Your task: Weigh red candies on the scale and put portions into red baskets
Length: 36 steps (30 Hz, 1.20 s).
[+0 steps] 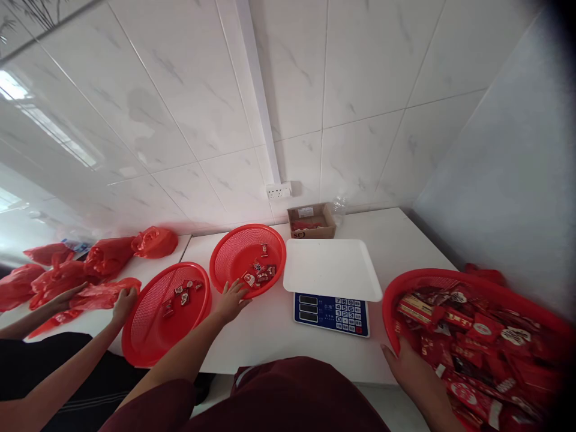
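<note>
My left hand rests at the near rim of a round red plastic basket, its fingers spread and reaching over the edge. A few small red-wrapped packets lie in the bottom of that basket. At the right, my right hand straddles the rim of a large red basket, thumb outside and fingers partly hidden. That basket is heaped with red snack packets. Between my hands stands a weighing scale with a white pan and a blue keypad panel.
Left of me, a co-worker's hands hold a red plastic bag beside another red basket with several packets. Filled red bags line the table's far left. A cardboard box stands behind the scale, against the tiled wall.
</note>
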Each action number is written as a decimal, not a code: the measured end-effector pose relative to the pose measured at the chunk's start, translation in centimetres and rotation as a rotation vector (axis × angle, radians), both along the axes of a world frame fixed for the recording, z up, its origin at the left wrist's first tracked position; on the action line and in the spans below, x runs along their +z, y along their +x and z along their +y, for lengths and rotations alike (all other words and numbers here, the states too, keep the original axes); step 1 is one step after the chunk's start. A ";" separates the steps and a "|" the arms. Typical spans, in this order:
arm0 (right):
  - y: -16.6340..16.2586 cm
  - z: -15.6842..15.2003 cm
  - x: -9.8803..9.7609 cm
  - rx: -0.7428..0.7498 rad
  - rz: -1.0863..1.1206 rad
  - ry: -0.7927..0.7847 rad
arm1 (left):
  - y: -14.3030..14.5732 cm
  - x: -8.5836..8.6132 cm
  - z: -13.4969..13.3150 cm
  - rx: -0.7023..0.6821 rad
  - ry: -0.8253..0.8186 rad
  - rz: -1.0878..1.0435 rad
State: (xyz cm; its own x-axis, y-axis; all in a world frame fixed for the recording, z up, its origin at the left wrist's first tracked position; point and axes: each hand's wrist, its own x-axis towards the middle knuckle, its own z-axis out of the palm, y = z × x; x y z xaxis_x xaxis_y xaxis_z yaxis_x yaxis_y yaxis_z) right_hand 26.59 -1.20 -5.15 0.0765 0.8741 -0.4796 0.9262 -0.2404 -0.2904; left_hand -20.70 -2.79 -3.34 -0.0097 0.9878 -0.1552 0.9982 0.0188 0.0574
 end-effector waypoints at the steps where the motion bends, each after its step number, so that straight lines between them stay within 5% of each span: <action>1: 0.0 0.0 0.1 0.004 -0.003 -0.005 | 0.7 0.0 0.1 0.003 -0.006 -0.016; 16: 0.2 -0.2 -1.1 -0.025 0.037 0.020 | 3.5 0.8 0.8 -0.008 -0.025 -0.013; 24: 3.5 1.9 -2.8 -0.192 0.384 0.133 | 3.7 1.3 1.0 0.052 -0.009 -0.093; 30: 6.2 2.8 -4.2 -0.041 0.095 0.107 | 5.8 1.2 1.1 0.011 0.137 -0.171; 36: 4.7 2.6 -2.9 0.010 -0.084 -0.025 | 10.0 0.1 1.5 -0.139 0.204 -0.287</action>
State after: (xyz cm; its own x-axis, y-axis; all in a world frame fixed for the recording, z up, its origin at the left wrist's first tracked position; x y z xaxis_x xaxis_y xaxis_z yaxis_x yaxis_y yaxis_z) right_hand 31.31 1.41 -8.01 0.1086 0.8627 -0.4939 0.9493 -0.2374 -0.2059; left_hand -10.67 -1.25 -3.26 0.1424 0.9875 0.0682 0.9330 -0.1569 0.3238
